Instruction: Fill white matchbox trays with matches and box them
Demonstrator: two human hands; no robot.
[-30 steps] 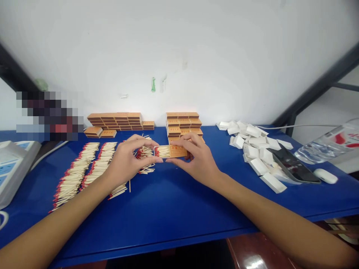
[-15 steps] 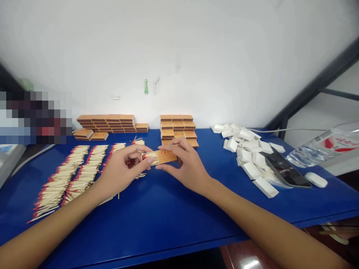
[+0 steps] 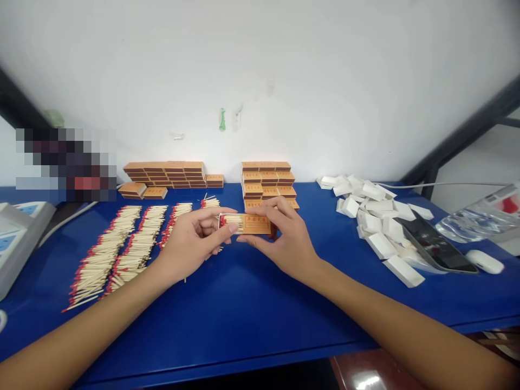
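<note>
Well, from where I stand, the pale wall (image 3: 325,81) takes up most of the view, with the blue table (image 3: 260,309) set below it. Slanting rows of loose matches (image 3: 101,252) lie across its left part, partly hidden by the left arm, and a jumbled heap of small white boxes (image 3: 377,211) sits over on the right. Near the wall stand a wide left stack of matchboxes (image 3: 166,176) and a narrower, stepped right stack (image 3: 266,177). Past the white heap there's a clear bottle (image 3: 473,221) near the table's right end, then a dark-screened phone (image 3: 441,244), with a rounded white object (image 3: 485,261) just beside it. Centrally, the left hand (image 3: 190,238) pinches the tray (image 3: 232,222) of one matchbox, its thumb at the near edge, while the right hand (image 3: 290,235) grips the orange sleeve (image 3: 258,225) between thumb and fingers. That matchbox is held above the table, before the stepped stack, its tray partly out leftward. Smallest are the matches inside, red heads leftward.
</note>
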